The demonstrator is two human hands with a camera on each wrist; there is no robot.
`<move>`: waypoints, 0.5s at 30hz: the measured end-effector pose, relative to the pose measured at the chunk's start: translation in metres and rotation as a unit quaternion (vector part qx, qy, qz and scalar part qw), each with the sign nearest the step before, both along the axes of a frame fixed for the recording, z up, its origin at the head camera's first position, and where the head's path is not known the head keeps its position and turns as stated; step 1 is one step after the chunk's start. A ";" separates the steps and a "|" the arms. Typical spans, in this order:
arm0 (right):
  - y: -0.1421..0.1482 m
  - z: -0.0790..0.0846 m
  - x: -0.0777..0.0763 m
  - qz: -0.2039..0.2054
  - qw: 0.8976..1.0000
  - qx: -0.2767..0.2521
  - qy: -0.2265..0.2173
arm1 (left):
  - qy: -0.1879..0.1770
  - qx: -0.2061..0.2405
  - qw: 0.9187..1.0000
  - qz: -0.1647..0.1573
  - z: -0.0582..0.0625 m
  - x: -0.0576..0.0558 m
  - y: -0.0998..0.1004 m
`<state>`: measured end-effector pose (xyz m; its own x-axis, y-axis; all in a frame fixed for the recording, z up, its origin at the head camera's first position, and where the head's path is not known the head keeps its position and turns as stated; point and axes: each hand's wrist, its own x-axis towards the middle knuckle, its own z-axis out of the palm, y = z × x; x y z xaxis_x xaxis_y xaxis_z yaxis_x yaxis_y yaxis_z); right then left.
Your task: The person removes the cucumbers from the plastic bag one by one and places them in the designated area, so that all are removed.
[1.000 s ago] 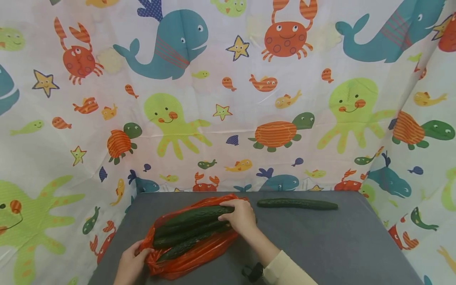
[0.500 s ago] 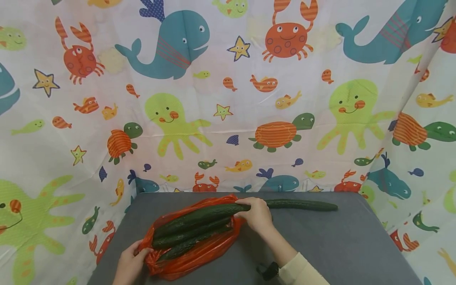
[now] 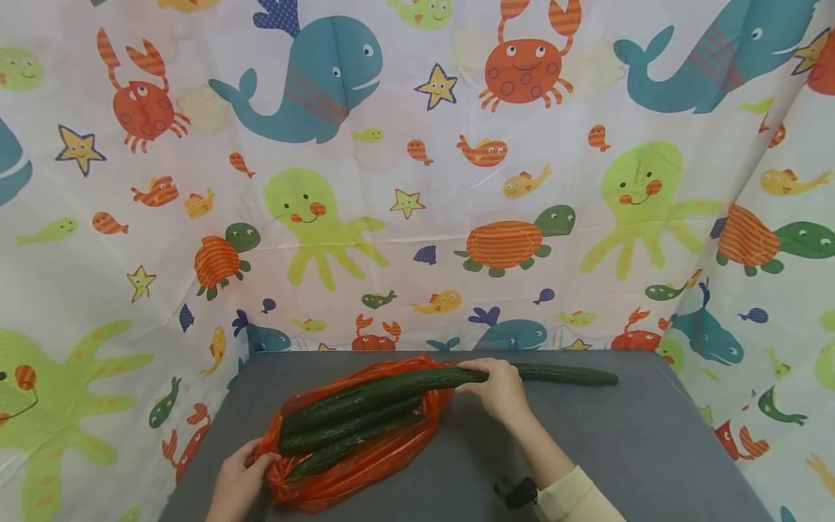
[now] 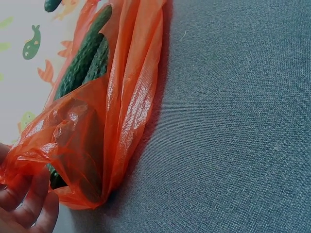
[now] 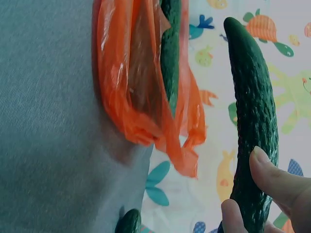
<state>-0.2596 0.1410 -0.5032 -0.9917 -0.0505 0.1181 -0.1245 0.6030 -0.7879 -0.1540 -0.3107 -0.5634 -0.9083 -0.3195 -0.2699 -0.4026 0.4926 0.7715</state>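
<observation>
My right hand (image 3: 499, 391) grips one end of a long dark green cucumber (image 3: 424, 380). In the right wrist view the thumb lies along that cucumber (image 5: 255, 111), which is raised beside the bag. An orange-red plastic bag (image 3: 398, 453) lies open on its side, with more cucumbers (image 3: 346, 428) inside. At its near left corner, my left hand (image 3: 238, 478) pinches the thin plastic. Bunched film shows between the left fingers (image 4: 36, 201) in the left wrist view, and part of the cucumbers is hidden behind it.
Another cucumber (image 3: 570, 375) lies near the back of the grey table (image 3: 620, 442), partly behind my right hand. A white curtain (image 3: 417, 181) printed with sea animals rises at the back and both sides. A black strap (image 3: 515, 493) hangs by my right wrist.
My right hand has moved to the right, drawing the cucumber partway past the bag's mouth. The left hand stays on the bag's corner.
</observation>
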 end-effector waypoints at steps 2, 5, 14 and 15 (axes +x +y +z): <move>0.006 -0.002 0.000 -0.001 1.000 0.001 -0.003 | -0.002 -0.003 1.000 -0.003 0.000 0.000 -0.001; 0.015 -0.004 -0.002 -0.003 1.000 0.006 -0.005 | -0.004 -0.004 1.000 -0.005 -0.001 -0.001 -0.002; 0.042 -0.001 -0.009 0.003 1.000 0.002 -0.005 | -0.001 -0.001 1.000 0.006 -0.005 0.002 0.001; 0.045 -0.001 -0.010 0.000 1.000 0.000 -0.008 | 0.000 0.000 1.000 0.008 -0.004 0.002 0.001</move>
<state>-0.2698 0.1864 -0.5039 -0.9934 -0.0513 0.1030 -0.1130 0.6036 -0.7892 -0.1521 -0.3098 -0.5675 -0.9030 -0.3341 -0.2702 -0.4108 0.4864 0.7711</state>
